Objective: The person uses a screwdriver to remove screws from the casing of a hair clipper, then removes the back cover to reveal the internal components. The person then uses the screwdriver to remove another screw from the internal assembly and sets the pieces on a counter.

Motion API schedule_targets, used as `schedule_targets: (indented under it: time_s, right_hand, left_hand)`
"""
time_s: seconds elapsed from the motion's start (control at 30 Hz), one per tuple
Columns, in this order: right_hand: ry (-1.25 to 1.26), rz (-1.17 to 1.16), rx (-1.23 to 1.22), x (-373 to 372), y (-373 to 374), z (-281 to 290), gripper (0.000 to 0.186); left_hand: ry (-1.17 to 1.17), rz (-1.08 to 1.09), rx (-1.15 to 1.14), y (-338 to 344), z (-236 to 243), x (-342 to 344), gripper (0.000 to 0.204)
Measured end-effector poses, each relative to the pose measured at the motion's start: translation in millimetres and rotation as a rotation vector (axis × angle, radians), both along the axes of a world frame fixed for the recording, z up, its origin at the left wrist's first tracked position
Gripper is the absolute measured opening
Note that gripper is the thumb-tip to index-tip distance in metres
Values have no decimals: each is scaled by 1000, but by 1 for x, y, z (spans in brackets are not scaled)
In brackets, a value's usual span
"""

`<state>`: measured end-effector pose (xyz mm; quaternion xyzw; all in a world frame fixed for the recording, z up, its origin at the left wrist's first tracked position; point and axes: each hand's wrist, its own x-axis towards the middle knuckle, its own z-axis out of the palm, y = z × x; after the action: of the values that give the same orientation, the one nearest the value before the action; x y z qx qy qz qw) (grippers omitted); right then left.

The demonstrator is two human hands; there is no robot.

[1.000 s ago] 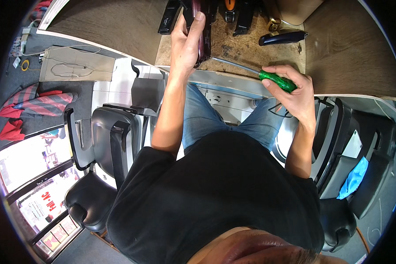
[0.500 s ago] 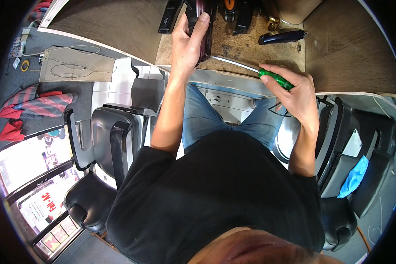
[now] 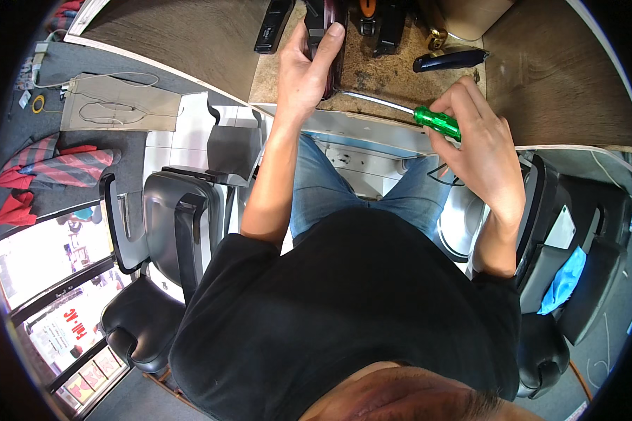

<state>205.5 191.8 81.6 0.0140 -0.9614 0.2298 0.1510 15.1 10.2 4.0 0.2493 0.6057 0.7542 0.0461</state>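
Observation:
My left hand (image 3: 303, 76) is closed around a dark red and black hair clipper (image 3: 336, 67), with the thumb lying along its upper face. My right hand (image 3: 481, 137) grips the green handle of a screwdriver (image 3: 439, 123) between thumb and fingers. The long metal shaft points left, and its tip meets the clipper's near end; the exact contact is too small to make out. Both tools are over the front part of a worn brown work surface (image 3: 400, 88). The clipper's far end runs up to the picture's top edge.
Along the back of the surface are a black clipper (image 3: 274, 28), an orange and black device (image 3: 367, 17), another black device (image 3: 390, 31) and a gold one (image 3: 436, 38). A dark glossy clipper (image 3: 449, 60) lies at right. Black padded chairs (image 3: 182, 217) stand on either side.
My right hand has turned on the screwdriver handle and shifted slightly right, its fingers now higher. The clipper and my left hand have moved a little to the right.

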Motion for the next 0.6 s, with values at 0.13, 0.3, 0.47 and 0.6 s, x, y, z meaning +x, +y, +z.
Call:
schedule_targets:
  time_s: [0.13,0.3,0.47,0.6]
  right_hand:
    - [99,47,51,-2,4,1,26]
    - [117,37,34,-5,7,1,20]
    - [64,38,42,-4,10,0,21]
    - [85,40,27,-4,6,-4,25]
  left_hand:
    - [22,-9,-33,-1,-1,-1,38]
    - [16,-10,14,0,-2,0,40]
    - [-5,-6,-2,0,1,0,41]
    - [-3,3,2,3,4,4,40]
